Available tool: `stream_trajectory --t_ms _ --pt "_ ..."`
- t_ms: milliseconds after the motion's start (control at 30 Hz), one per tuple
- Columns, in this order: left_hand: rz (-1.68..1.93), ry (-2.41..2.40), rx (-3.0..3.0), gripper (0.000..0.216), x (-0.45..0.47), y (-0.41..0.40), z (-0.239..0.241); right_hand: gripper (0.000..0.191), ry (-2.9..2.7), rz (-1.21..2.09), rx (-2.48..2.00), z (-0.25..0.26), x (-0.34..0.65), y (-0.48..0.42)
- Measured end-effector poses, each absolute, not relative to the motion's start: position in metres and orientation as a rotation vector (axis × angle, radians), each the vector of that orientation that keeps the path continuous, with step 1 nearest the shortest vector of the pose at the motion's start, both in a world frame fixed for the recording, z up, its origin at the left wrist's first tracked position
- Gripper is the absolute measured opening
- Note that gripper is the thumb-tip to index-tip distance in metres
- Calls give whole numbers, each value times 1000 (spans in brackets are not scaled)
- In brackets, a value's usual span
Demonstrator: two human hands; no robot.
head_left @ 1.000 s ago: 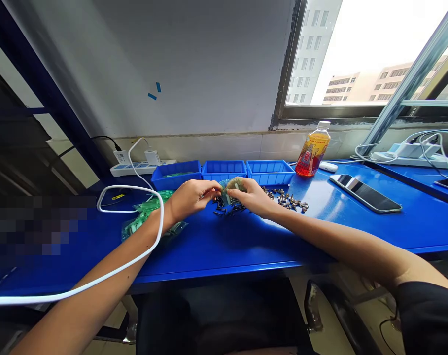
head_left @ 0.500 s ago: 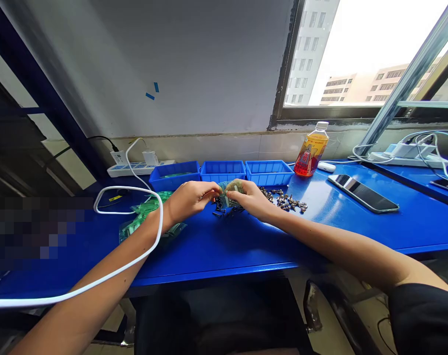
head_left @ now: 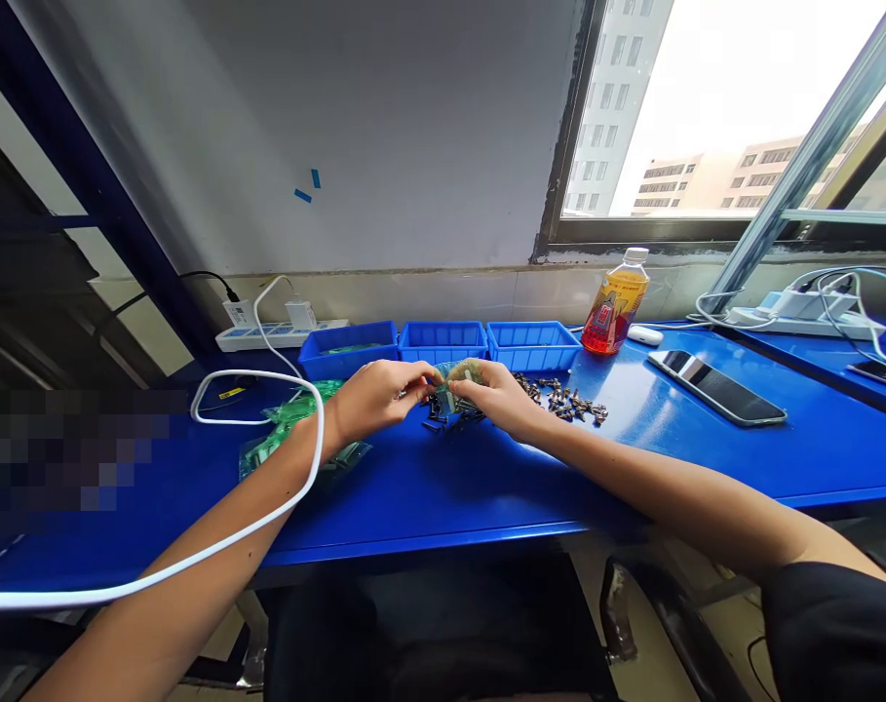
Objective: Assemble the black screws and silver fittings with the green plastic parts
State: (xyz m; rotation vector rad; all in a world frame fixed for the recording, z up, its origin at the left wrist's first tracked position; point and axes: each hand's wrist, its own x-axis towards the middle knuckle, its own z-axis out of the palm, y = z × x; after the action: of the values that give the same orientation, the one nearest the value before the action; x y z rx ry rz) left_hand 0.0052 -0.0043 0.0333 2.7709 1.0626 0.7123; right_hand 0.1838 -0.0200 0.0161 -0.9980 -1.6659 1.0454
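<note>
Between my two hands is a small clear, greenish plastic bag (head_left: 449, 400) with little pieces showing through it. My right hand (head_left: 505, 395) grips the bag between thumb and fingers. At the bag's left edge, my left hand (head_left: 382, 398) pinches with thumb and forefinger. Under the hands lie dark screws (head_left: 435, 425), partly hidden. A pile of shinier screws (head_left: 574, 402) spreads to the right of my right hand. Several green plastic bags (head_left: 296, 421) are heaped beside my left wrist, partly covered by the forearm.
Three blue bins (head_left: 443, 343) stand in a row behind the hands. A drink bottle (head_left: 615, 302), a white case (head_left: 644, 335) and a phone (head_left: 717, 387) are on the right. A white cable (head_left: 317, 429) loops in front of my left forearm. A power strip (head_left: 282, 334) lies behind.
The view has shifted very slightly. Both hands keep hold of the plastic bag in nearly the same pose.
</note>
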Motion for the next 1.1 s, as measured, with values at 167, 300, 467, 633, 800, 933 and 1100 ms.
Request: stream_trajectory --t_ms 167,300,467,633,800,933,1100 --pt "713 1055 2823 25 5 -3 33 9 -1661 1040 -1026 17 183 -20" --pt "715 1052 2855 25 5 -2 31 11 -1672 1033 -1030 16 183 -20" --pt "738 1030 2873 25 4 -1 30 12 -1684 1014 -1020 16 183 -21" --pt "776 1000 2887 25 4 0 29 11 -1697 1000 -1022 16 183 -22" --pt "802 997 2867 25 5 -2 31 11 -1725 980 -1007 15 183 -23" --pt "797 1087 2805 27 7 -5 32 11 -1754 943 -1005 14 183 -22" --pt "759 1233 2746 29 8 -7 33 11 -1857 817 -996 9 182 -24"
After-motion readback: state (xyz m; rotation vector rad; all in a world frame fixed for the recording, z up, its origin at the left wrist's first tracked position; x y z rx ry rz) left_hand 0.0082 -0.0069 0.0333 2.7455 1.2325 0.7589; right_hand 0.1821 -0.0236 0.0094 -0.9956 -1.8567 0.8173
